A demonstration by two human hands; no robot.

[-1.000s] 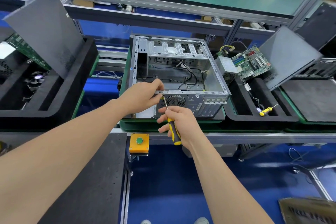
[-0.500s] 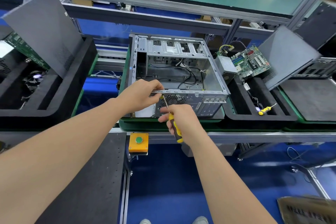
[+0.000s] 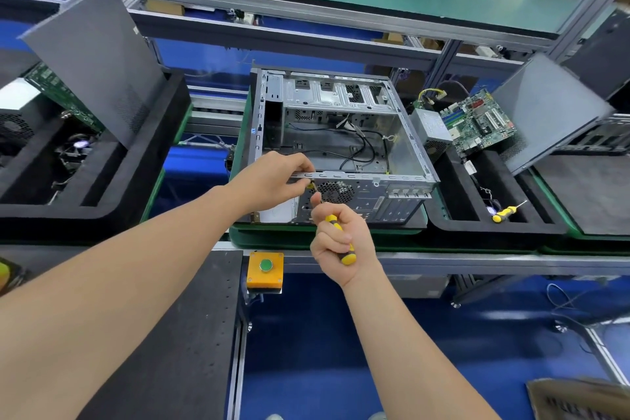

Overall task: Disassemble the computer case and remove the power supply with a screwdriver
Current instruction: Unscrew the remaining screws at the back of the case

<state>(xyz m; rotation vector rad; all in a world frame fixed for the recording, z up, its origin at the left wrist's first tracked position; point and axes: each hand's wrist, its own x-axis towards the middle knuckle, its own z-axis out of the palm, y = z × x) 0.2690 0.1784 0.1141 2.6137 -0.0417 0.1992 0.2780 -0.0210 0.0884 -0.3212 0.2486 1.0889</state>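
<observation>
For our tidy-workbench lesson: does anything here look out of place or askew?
Nothing looks damaged or spilled. The motherboard is propped tilted at the far end of the right foam tray, and a spare screwdriver lies loose in its slot.

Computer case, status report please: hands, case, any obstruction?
Left hand grips computer case top rail. Right hand holds screwdriver, tip at rear panel beside fan grille. Loose cables inside.

Two hands are working: left hand (image 3: 272, 181), right hand (image 3: 344, 235). Two screwdrivers are showing: held screwdriver (image 3: 348, 257) near, spare screwdriver (image 3: 504, 213) right. One computer case (image 3: 341, 95) is sitting centre, one orange button box (image 3: 265, 278) near.
</observation>
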